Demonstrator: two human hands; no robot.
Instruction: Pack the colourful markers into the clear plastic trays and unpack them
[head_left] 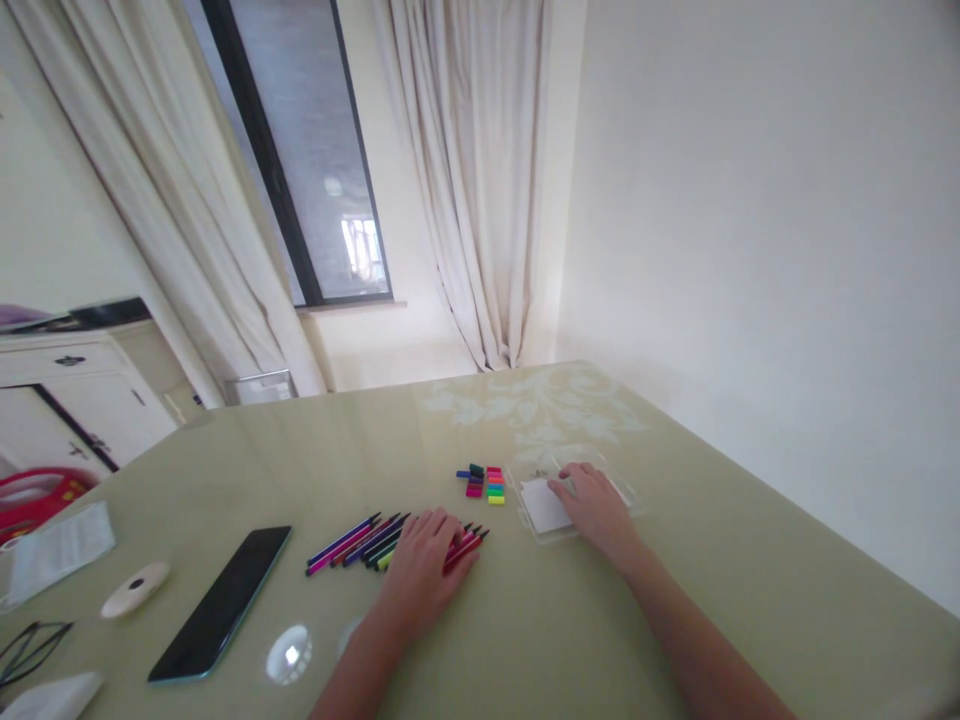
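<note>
Several coloured felt-tip pens [354, 540] lie side by side in a row on the table. My left hand [429, 565] lies over the right part of that row, fingers stretched across the pens and thumb apart beside the red ones. It hides the middle of some pens. To the right, my right hand [598, 505] rests open on a clear plastic case [551, 540], its fingertips on or just above a white sheet of paper [541, 505] there. Between the hands, a little farther off, is a cluster of small coloured pen caps [495, 487].
A dark-screened phone [223, 602] lies left of the pens. Beyond it are a white oval object [136, 590], a pale face mask [64, 550], glasses [34, 650] and a red object [45, 497]. A wall [772, 300] borders the table's right side.
</note>
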